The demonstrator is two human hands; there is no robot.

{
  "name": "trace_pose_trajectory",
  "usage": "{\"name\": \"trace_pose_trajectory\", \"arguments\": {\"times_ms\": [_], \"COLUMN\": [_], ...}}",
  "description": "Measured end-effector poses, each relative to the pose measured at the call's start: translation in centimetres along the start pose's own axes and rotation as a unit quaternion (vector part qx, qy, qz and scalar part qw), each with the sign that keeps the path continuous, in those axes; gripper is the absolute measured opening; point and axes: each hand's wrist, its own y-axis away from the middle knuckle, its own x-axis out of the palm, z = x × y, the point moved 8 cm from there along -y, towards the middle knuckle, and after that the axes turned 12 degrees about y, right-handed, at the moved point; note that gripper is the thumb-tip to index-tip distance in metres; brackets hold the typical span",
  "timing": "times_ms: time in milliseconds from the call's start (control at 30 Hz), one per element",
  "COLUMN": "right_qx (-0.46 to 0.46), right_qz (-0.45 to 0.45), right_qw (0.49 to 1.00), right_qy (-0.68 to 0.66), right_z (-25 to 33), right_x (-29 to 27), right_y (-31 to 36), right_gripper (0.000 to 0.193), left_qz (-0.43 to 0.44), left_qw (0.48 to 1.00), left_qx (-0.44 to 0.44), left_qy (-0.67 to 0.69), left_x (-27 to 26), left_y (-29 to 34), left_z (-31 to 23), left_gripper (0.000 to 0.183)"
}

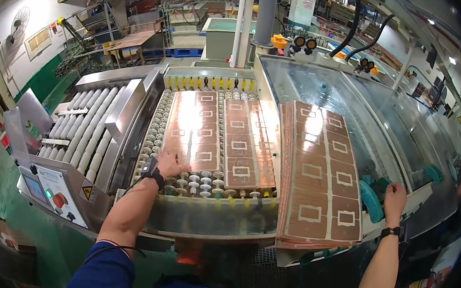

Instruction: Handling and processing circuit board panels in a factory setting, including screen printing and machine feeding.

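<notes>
My left hand, fingers spread, rests at the near left corner of a copper-coloured circuit board panel lying on the conveyor rollers. To its right a second copper panel lies on the same rollers, slightly turned. Farther right, a tall stack of similar panels with pale rectangular outlines sits at the machine's edge. My right hand is closed beside a teal curved handle-like part, right of the stack. Its fingers curl inward, and anything within them is hidden.
A clear machine cover spans the area behind and right of the stack. On the left stand a white roller unit and a control panel with a screen and red button. Yellow-tipped fittings line the conveyor's far edge.
</notes>
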Motion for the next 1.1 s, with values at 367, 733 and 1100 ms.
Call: {"name": "trace_pose_trajectory", "arguments": {"times_ms": [367,733,1100], "right_qx": [0.02,0.017,0.024], "right_qz": [0.017,-0.012,-0.008], "right_qw": [1.0,1.0,1.0], "right_qy": [-0.014,-0.013,0.001], "right_z": [1.2,1.1,0.8], "right_x": [-1.4,-1.7,-1.3], "right_y": [0.5,0.6,0.5], "right_gripper": [0.023,0.022,0.021], "left_qz": [0.051,0.179,0.168], "left_qw": [0.994,0.9,0.912], "left_qx": [0.058,0.397,0.362], "left_qy": [-0.072,0.023,0.1], "left_x": [2.6,9.4,7.3], "left_y": [0.1,4.5,5.6], "left_z": [-5.4,-19.3,-21.8], "left_gripper": [0.077,0.033,0.045]}}
